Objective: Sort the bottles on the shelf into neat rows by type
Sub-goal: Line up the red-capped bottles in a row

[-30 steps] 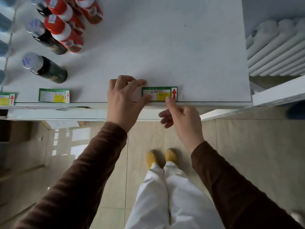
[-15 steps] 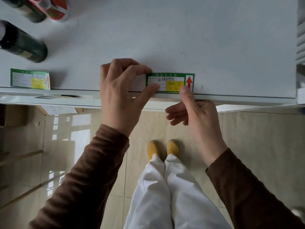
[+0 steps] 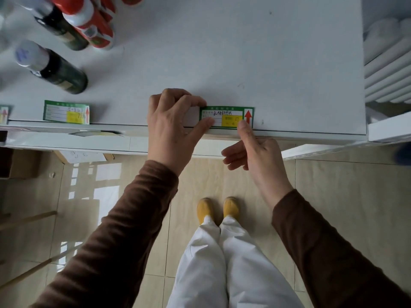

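Two dark bottles [image 3: 58,68] with silver caps, several red ones [image 3: 93,25], count unclear. Left hand [image 3: 173,127] pinches price label [image 3: 226,117]; right hand [image 3: 255,152] loose, thumb touching it.

White flat shelf board [image 3: 222,52] up top, tiled floor [image 3: 333,185] below its front edge. Green-bordered paper price label [image 3: 226,117] sits at the front edge, centre; left hand [image 3: 175,123] on its left end, right hand [image 3: 255,152] touching its right end. Second green-bordered label [image 3: 66,112] further left. Behind that, dark glass bottle with pale cap [image 3: 53,67]; red-and-white plastic bottles [image 3: 89,21] far back left. White ribbed radiator [image 3: 387,63] right of the shelf.
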Motion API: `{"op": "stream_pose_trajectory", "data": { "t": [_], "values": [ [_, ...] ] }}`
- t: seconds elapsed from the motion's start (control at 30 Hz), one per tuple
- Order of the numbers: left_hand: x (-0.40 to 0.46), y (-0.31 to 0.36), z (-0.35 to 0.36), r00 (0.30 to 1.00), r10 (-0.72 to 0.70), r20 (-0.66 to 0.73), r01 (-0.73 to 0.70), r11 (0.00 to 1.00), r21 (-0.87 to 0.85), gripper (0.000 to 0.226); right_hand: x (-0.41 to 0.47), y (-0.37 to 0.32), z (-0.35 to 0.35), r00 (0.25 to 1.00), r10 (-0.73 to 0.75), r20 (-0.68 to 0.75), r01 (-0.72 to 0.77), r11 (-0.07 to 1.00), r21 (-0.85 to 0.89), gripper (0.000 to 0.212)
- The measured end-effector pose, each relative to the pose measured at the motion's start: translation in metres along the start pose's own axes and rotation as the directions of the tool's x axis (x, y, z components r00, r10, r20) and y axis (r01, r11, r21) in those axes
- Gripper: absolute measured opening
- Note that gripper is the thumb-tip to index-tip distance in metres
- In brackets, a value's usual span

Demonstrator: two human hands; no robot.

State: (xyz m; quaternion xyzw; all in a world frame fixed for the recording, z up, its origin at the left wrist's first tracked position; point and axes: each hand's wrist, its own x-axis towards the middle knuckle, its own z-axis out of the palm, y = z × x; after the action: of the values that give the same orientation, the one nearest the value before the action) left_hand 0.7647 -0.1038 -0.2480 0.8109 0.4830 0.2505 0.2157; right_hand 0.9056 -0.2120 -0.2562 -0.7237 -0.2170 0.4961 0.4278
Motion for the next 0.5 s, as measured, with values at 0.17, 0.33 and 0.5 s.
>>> {"op": "stream_pose_trajectory", "data": {
  "t": [0.17,0.33,0.5],
  "values": [
    [-0.001,0.011,-0.028,0.995,-0.004,0.100,-0.001,0.999,0.053,0.031,-0.017,-0.025,-0.010,0.996,-0.046,0.075,0.057,0.985,-0.164,0.071],
    [0.002,0.012,-0.075,0.998,-0.049,0.044,0.046,0.996,0.073,0.028,-0.020,-0.080,-0.005,0.943,-0.329,0.048,0.321,0.867,-0.380,0.048],
    [0.022,-0.004,-0.122,0.995,-0.093,-0.031,0.096,0.987,0.126,0.029,-0.002,-0.144,0.030,0.796,-0.587,0.152,0.549,0.592,-0.590,0.019]
  ]
}}
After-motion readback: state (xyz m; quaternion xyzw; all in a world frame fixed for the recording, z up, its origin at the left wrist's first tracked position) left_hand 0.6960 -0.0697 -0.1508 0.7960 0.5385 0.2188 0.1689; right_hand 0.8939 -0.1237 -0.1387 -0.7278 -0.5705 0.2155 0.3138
